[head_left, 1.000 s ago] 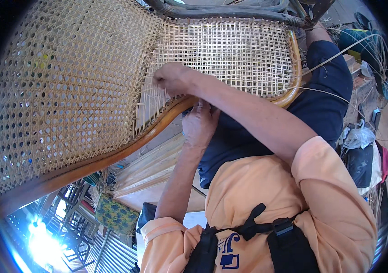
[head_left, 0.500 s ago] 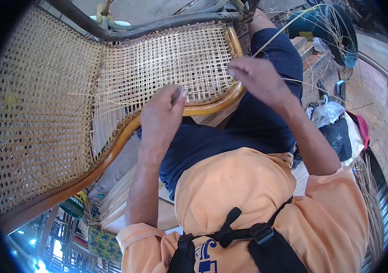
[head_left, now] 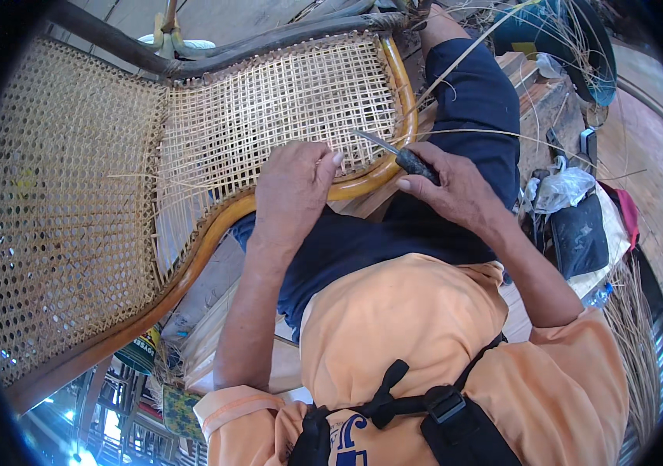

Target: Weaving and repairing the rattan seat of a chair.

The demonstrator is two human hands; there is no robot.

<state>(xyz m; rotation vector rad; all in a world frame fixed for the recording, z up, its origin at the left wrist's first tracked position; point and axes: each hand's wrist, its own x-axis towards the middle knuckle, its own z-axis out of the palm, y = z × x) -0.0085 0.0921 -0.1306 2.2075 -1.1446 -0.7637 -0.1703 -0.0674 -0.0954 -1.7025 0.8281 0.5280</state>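
1. Now your right hand is gripping a dark-handled knife, unseen a half-second ago; a blade is apparently coming into play.
2. Its long axis is slanting up-left from those fingers, pointing over the cane weave.
3. Your left hand is curling near the tip; whether it's holding anything, I cannot tell.

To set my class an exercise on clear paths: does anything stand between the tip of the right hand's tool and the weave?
Nothing visible does: the tip of the tool in the right hand shows against bare weave. The left hand is off to the tip's left.
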